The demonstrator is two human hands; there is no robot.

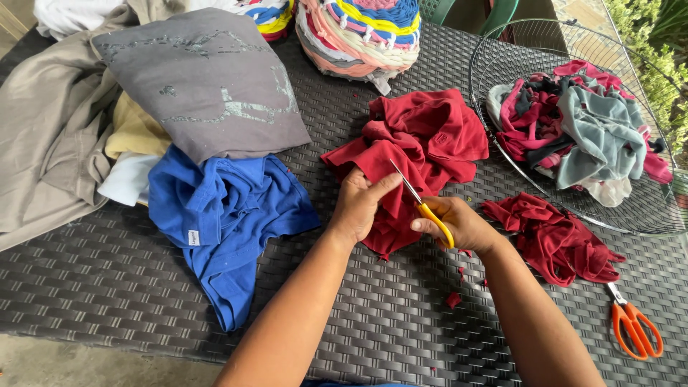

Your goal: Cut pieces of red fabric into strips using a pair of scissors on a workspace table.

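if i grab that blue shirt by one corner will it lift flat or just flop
The blue shirt would probably flop: it lies crumpled in soft folds on the woven table. It looks thin, so likely light. Pushed, it would probably bunch up, not slide.

Bare woven table lies open between the two forearms and toward the near edge, dotted only with red scraps. Leftward, the blue shirt and grey garment crowd the way. Rightward, red strips, orange scissors and the wire basket block; beyond it looks cramped.
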